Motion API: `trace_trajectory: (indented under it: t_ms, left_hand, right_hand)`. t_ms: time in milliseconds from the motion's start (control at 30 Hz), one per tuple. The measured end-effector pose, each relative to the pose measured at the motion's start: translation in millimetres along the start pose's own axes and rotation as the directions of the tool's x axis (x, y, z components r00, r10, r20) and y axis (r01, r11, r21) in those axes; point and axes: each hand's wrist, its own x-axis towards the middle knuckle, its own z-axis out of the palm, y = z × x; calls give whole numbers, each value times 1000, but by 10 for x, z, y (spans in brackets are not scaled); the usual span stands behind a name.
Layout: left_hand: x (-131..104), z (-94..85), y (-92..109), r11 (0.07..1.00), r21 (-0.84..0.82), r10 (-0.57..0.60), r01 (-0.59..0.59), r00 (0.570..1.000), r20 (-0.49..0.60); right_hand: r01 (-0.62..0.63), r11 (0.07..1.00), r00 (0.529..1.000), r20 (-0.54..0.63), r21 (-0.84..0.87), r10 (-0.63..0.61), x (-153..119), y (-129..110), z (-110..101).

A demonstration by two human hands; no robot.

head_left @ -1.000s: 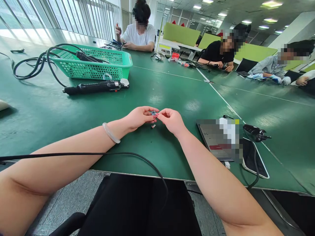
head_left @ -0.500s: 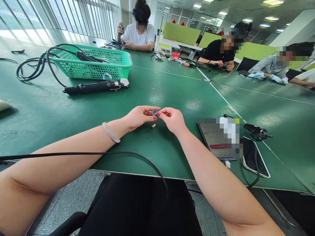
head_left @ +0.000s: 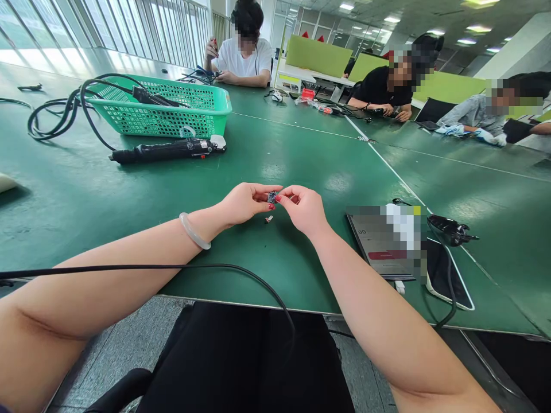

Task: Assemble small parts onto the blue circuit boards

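Between my two hands is a small dark circuit board [head_left: 271, 197] with light marks on it, held up a little above the green table [head_left: 241, 258]. My left hand [head_left: 244, 203] pinches its left side between thumb and fingers. The fingertips of my right hand [head_left: 303, 209] are closed at its right edge; whether they hold a further tiny part is hidden. Just below the fingers, a tiny white and reddish piece [head_left: 269, 219] lies on the tabletop. A pale bangle [head_left: 194, 232] circles my left wrist.
A green plastic basket [head_left: 167, 109] with cables stands at the left, a black electric screwdriver [head_left: 167, 150] before it. At the right lie a tablet-like screen [head_left: 379, 246], a phone [head_left: 447, 275] and a black object [head_left: 451, 229]. A black cable [head_left: 206, 266] crosses my left arm. Several people sit beyond.
Both hands stay at nearly the same spot, and the circuit board looks slightly turned between the fingers. The whole view has shifted a little.
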Motion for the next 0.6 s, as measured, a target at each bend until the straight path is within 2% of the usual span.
trace_trajectory:
  t_ms: [167,333,500,600]
  left_hand:
    - [-12,-6,5,1000,-2,7,-7,1000,4]
    - [-21,-15,13,992,-123,-2,5,1000,26]
    - [2,-26,19,944,-312,-121,110,992,-17]
    - [38,-58,-15,920,-357,-199,160,977,-76]
  right_hand:
    - [6,1000,1000,-3,-15,-6,-5,-37,-11]
    - [-15,1000,1000,11,27,14,-18,-52,-12]
    - [-2,1000,1000,8,3,2,-13,-21,-19]
    - [-22,998,997,76,-60,26,-13,-8,-43]
